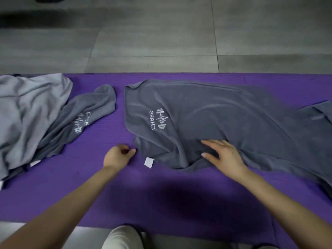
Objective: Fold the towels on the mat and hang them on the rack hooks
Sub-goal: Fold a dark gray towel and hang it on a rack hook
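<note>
Dark grey towel (206, 114) under flat right grip (224, 155), just beside left grip (116, 156).

Dim, flat indoor light, no glare. Light seemed to fall from above and behind, since a soft dark shadow (179, 200) lay on the mat (100, 191) near bottom centre. The floor (152, 33) gave only a weak dull sheen and was smeared and soft toward the top, darkest top left. The towel (224, 114) logo read sharp mid-frame. The right hand (224, 155) was slightly soft, and the towel's right end was blurred at the frame edge. Wide-angle stretch made the arms (62, 209) widen toward the bottom corners. Colours were muted.
</note>
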